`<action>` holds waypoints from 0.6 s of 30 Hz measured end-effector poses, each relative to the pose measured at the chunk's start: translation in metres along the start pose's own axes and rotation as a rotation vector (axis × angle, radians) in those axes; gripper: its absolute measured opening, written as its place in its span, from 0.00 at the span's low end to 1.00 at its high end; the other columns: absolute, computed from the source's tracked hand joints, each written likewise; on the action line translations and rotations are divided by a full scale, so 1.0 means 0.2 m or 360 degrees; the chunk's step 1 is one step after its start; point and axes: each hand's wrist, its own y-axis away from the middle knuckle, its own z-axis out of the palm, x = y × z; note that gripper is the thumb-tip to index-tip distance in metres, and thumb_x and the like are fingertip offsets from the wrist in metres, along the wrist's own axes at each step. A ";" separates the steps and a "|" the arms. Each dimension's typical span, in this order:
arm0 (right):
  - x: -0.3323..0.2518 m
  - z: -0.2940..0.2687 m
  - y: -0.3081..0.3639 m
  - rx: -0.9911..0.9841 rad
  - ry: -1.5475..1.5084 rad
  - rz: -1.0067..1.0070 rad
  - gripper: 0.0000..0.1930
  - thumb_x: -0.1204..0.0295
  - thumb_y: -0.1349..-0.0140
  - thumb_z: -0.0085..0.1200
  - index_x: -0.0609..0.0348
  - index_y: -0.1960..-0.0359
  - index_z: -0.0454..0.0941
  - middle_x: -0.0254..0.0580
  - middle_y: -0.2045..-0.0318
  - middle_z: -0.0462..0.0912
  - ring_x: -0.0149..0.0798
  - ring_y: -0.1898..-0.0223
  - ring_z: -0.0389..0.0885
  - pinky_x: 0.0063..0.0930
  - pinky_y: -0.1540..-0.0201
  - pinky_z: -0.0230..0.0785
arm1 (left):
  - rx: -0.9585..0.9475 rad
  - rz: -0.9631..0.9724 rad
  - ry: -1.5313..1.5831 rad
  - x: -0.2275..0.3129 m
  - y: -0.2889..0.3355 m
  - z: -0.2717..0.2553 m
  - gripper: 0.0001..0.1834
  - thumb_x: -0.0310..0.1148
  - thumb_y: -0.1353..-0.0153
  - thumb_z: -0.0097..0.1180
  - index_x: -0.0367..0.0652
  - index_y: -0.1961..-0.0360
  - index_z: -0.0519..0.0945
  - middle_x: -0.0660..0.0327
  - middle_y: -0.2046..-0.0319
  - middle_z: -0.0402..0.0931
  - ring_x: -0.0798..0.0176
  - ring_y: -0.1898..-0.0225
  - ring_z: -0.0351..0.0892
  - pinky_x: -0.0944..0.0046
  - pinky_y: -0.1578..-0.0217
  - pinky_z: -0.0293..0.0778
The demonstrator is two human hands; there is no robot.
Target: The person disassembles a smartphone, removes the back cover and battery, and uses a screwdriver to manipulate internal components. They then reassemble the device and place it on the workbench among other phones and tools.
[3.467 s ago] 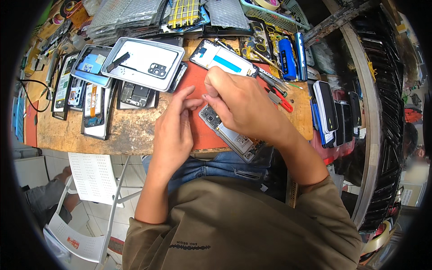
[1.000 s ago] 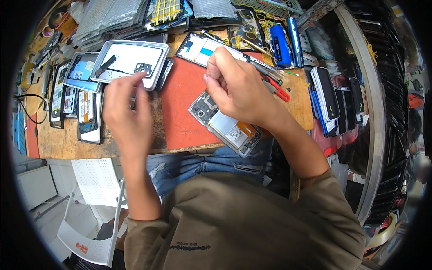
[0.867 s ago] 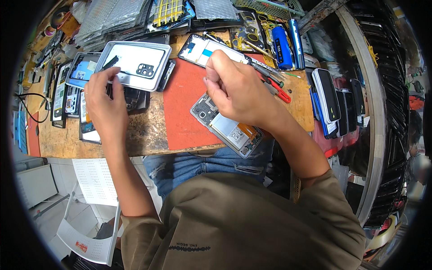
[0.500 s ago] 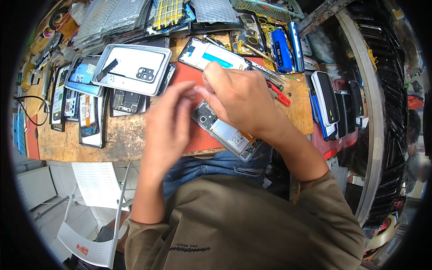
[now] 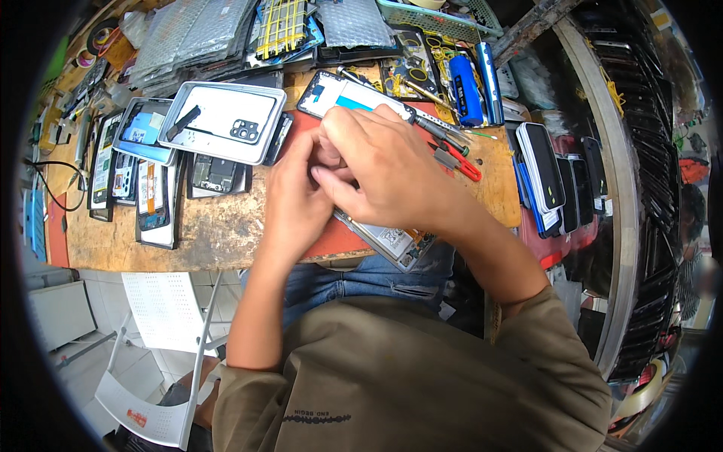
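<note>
Both my hands meet over the red mat [image 5: 320, 247] on the wooden bench. My right hand [image 5: 384, 169] is closed, its thumb and fingers curled in toward the left. Against it, my left hand [image 5: 294, 200] has its fingers bent, partly covered by the right. Whatever lies between the fingers is hidden. Just below them an opened phone [image 5: 388, 239] lies tilted at the bench's near edge, its battery and inner parts exposed; the hands cover its upper end. Beyond my hands rests a phone frame [image 5: 324, 89] with a blue strip.
Left of the mat sit stacked trays with a phone back cover [image 5: 222, 113] and several opened phones. A red-handled tool [image 5: 468, 172] and a blue cylinder [image 5: 467, 90] are at the right. Bubble-wrapped packs [image 5: 192, 38] fill the back; several phones [image 5: 541, 166] stand beyond the bench's right side.
My left hand has moved right and come up against my right hand. The right hand has shifted slightly left, and the upper part of the opened phone is now covered.
</note>
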 end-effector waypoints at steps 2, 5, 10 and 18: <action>0.00 0.00 0.00 0.0043 -0.0046 -0.0027 0.16 0.77 0.44 0.61 0.58 0.54 0.72 0.45 0.66 0.81 0.58 0.62 0.82 0.51 0.55 0.69 | 0.0046 -0.0136 -0.0131 0.04 0.02 0.00 0.22 0.19 0.40 0.68 0.35 0.44 0.78 0.52 0.62 0.85 0.54 0.60 0.88 0.55 0.56 0.82; 0.01 -0.01 0.01 -0.0041 -0.0173 0.0097 0.15 0.77 0.42 0.60 0.60 0.54 0.71 0.46 0.67 0.83 0.58 0.64 0.84 0.50 0.57 0.72 | -0.0004 -0.0214 -0.0263 0.08 0.04 -0.02 0.12 0.21 0.38 0.69 0.33 0.55 0.80 0.53 0.65 0.83 0.53 0.64 0.86 0.53 0.60 0.80; 0.04 -0.03 0.03 -0.0064 -0.0187 0.0267 0.14 0.77 0.40 0.60 0.61 0.54 0.70 0.53 0.68 0.84 0.61 0.64 0.86 0.53 0.60 0.75 | -0.0131 0.0149 -0.0476 0.06 0.02 -0.05 0.05 0.23 0.33 0.66 0.33 0.60 0.82 0.47 0.63 0.82 0.40 0.60 0.85 0.43 0.58 0.78; 0.07 -0.05 0.05 0.0200 -0.0329 0.0334 0.14 0.86 0.40 0.57 0.63 0.55 0.69 0.45 0.68 0.83 0.37 0.73 0.86 0.32 0.72 0.76 | -0.0328 0.0359 -0.1180 0.06 0.01 -0.01 0.04 0.19 0.37 0.57 0.31 0.62 0.77 0.41 0.62 0.80 0.36 0.57 0.85 0.43 0.54 0.83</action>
